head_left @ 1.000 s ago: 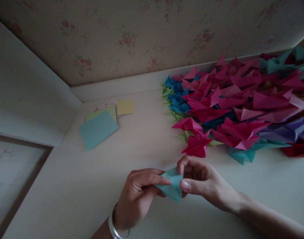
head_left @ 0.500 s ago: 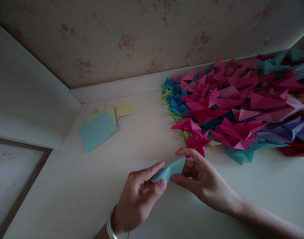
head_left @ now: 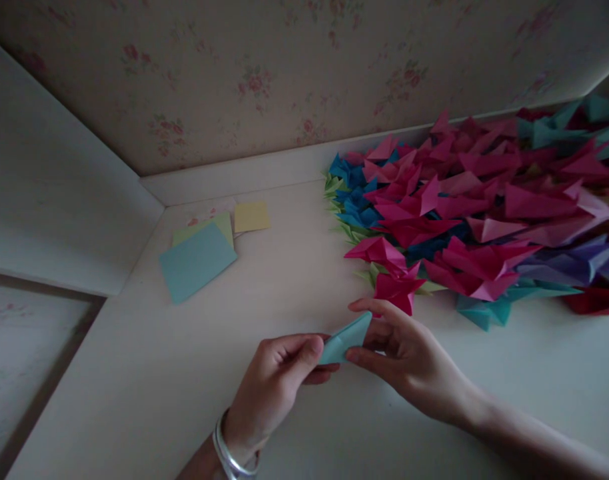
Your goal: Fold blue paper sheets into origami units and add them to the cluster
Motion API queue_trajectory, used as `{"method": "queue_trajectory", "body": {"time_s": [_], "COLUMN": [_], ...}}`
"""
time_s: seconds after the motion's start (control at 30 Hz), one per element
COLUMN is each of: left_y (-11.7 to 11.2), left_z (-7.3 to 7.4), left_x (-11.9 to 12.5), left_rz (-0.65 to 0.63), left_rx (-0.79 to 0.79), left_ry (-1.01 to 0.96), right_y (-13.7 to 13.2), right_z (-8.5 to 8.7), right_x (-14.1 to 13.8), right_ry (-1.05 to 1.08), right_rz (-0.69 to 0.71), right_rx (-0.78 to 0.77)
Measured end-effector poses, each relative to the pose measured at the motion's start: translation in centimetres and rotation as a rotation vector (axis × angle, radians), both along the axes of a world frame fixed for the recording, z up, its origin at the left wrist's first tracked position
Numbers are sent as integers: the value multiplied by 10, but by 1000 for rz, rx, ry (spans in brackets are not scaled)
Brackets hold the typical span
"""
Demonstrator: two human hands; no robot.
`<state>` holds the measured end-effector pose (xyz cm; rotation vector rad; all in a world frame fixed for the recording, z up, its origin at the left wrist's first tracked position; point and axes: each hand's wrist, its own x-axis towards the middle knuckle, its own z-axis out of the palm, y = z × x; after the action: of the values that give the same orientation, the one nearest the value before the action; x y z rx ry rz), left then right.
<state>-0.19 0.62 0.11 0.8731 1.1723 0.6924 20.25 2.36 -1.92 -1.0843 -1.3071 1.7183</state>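
A small folded piece of teal paper (head_left: 345,338) is held between both hands just above the pale tabletop (head_left: 134,373). My left hand (head_left: 279,380), with silver bangles at the wrist, pinches its left end with thumb over curled fingers. My right hand (head_left: 404,357) grips the right end, index finger on top and thumb beneath. A folded magenta paper shape (head_left: 395,291) lies just beyond my right fingers.
A large heap of folded paper shapes (head_left: 484,207), mostly magenta with blue, green, teal and purple, covers the right back of the table. Flat sheets, teal (head_left: 197,260), green and yellow (head_left: 251,216), lie at the back left. A floral wall (head_left: 264,80) stands behind.
The teal paper has gone from a broader triangle facing me to a narrow flattened strip. My left fingers have closed down on its left end; my right hand shifted slightly farther from me.
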Motion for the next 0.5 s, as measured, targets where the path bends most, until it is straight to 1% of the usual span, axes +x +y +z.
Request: {"method": "queue_trajectory", "body": {"time_s": [0.1,0.23,0.4,0.5], "left_y": [0,1,-1,-3], "left_z": [0,-3,-5,-5], "left_x": [1,2,4,6], "left_rz": [-7,-19,-12,-48], "left_rx": [11,99,146,282], "left_ry": [22,80,173,323], "right_y": [1,0,-1,0], "right_z": [-1,-2,-3,-2], "right_x": [-1,-1,-2,-3], "right_ry": [5,-7,-2,-5], "right_rz": [-1,0,10,14], "right_rx": [2,-8,-34,-50]}}
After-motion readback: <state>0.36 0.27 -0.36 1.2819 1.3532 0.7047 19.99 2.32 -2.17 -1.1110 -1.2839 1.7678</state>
